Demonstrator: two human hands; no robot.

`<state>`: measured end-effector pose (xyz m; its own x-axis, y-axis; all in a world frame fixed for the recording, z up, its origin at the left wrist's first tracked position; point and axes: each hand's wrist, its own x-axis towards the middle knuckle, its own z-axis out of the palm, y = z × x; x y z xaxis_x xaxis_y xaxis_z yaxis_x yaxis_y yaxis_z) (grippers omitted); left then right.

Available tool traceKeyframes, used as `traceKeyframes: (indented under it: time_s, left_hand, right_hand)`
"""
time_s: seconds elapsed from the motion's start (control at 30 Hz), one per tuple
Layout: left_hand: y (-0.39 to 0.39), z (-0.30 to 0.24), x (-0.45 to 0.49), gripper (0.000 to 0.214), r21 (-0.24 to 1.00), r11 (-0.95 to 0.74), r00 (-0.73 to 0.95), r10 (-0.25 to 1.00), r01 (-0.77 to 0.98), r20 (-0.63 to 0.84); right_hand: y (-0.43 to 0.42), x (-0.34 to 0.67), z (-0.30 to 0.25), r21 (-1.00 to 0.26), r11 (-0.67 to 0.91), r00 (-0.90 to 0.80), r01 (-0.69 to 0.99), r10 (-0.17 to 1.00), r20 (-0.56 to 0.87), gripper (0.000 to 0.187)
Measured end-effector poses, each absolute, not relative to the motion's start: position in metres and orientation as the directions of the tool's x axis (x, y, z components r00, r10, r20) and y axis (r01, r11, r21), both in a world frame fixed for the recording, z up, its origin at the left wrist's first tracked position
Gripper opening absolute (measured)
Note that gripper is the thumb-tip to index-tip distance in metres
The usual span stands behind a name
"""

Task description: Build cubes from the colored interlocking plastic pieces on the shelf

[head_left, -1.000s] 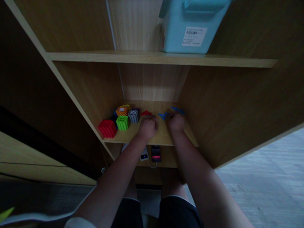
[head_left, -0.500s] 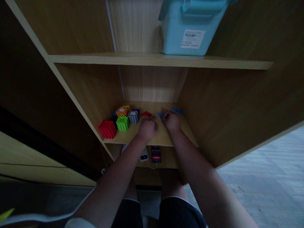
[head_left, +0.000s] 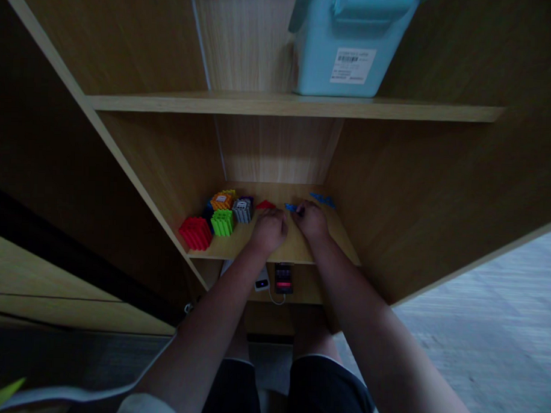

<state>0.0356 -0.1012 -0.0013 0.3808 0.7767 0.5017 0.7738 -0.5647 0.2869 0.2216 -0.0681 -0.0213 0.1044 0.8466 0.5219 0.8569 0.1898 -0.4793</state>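
On the middle shelf, my left hand (head_left: 269, 230) is curled into a loose fist just in front of a flat red piece (head_left: 265, 204). Its fingertips are turned away from view, so what they hold, if anything, is hidden. My right hand (head_left: 313, 220) is a short way to the right, with thumb and fingers pinched at the end of a small blue plastic piece (head_left: 290, 207). More flat blue pieces (head_left: 322, 200) lie behind this hand, near the shelf's back right corner.
Left on the shelf stand ridged blocks: red (head_left: 195, 234), green (head_left: 222, 223), orange (head_left: 222, 200) and grey (head_left: 243, 210), with others partly hidden. A teal bin (head_left: 339, 67) sits on the upper shelf (head_left: 243, 106). Below are a phone (head_left: 284, 279) and a cabled white device (head_left: 261, 282).
My right hand's fingers have shifted slightly at the blue piece, which now sits a little further left. My left hand stays nearly still. The view has tilted slightly.
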Motion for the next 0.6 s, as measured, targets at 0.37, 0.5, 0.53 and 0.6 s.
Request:
traceKeyframes:
  time_s: [0.37, 0.5, 0.53, 0.6]
  left_hand:
    - [-0.1020, -0.0006, 0.0351, 0.020, 0.308, -0.534, 0.338, 0.791, 0.787, 0.509]
    - [-0.1007, -0.0018, 0.0353, 0.018, 0.314, -0.508, 0.308, 0.802, 0.802, 0.513]
    - [-0.1001, -0.0022, 0.0351, 0.018, 0.321, -0.501, 0.297, 0.806, 0.803, 0.512]
    - [-0.0992, -0.0027, 0.0346, 0.018, 0.335, -0.489, 0.282, 0.813, 0.805, 0.509]
  right_hand:
    - [-0.0699, 0.2255, -0.0267, -0.555, 0.129, 0.206, 0.822, 0.841, 0.500, 0.011]
    - [-0.0711, 0.2258, -0.0250, -0.575, 0.130, 0.204, 0.808, 0.854, 0.479, 0.013]
    - [-0.0714, 0.2259, -0.0246, -0.576, 0.138, 0.196, 0.806, 0.856, 0.478, 0.014]
    - [-0.0724, 0.2259, -0.0239, -0.576, 0.150, 0.180, 0.803, 0.861, 0.475, 0.014]
